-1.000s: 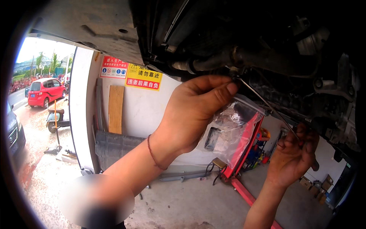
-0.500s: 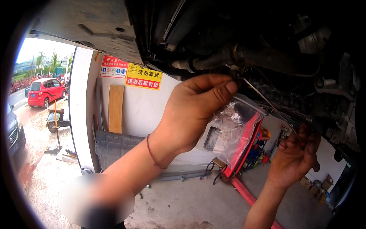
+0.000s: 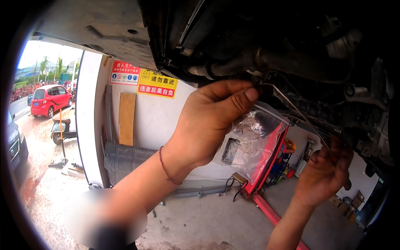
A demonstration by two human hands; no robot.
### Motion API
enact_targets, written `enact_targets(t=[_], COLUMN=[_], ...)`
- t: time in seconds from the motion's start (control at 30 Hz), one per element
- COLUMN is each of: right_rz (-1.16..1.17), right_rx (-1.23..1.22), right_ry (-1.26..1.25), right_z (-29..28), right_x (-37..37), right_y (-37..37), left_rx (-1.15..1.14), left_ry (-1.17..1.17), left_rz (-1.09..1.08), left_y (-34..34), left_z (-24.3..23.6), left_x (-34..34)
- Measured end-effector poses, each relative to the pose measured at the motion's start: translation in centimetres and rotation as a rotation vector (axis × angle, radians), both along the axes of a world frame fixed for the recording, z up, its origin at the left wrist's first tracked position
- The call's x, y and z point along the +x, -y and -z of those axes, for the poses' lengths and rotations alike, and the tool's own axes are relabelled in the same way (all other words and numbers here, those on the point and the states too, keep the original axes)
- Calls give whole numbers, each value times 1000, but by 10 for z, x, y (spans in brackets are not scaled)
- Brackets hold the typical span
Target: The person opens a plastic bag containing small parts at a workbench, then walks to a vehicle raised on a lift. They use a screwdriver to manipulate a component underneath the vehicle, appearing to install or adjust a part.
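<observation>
Overhead is the dark underside of a raised vehicle (image 3: 291, 58). My left hand (image 3: 212, 112) reaches up with thumb and forefinger pinched together beside a small fitting below a dark pipe (image 3: 233, 68). A clear plastic bag (image 3: 258, 146) hangs from its curled fingers; what it contains is hard to make out. Farther right, my right hand (image 3: 323, 173) is closed round the lower end of a thin metal wrench (image 3: 302, 114). The wrench slants up and left, its bent head at the fitting near my left fingertips. The exact contact there is lost in shadow.
Behind stands a pale wall with a wooden board (image 3: 126, 118), warning signs (image 3: 157, 83) and a dark panel (image 3: 129, 160). A red lift post (image 3: 266, 156) and its arm (image 3: 271, 212) are to the right. Outside at left are a red car (image 3: 51, 100) and a scooter (image 3: 62, 129).
My right hand has shifted slightly right and down with the wrench's lower end. The wrench's head has turned a little at the fitting. My left hand stays nearly in place.
</observation>
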State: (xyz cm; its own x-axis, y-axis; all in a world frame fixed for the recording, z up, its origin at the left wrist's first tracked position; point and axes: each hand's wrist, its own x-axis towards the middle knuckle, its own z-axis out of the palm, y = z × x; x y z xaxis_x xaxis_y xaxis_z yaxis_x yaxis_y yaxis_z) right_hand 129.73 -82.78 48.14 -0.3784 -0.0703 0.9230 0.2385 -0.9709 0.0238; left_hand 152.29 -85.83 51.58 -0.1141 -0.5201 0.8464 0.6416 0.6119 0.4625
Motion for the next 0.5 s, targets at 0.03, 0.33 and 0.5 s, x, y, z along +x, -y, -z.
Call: enact_targets(t=[0.03,0.33,0.5], right_rz=[-4,-168,-162], right_rx=[-4,-147,-167], right_ry=[7,-261,-298], right_z=[1,9,13], right_x=[-1,-10,-11], right_y=[0,-5,-6], left_rx=[1,7,-3], left_ry=[-4,6,12], left_rz=[-7,-11,-26], left_y=[-2,2,2], left_z=[-1,1,1], left_x=[-1,1,1])
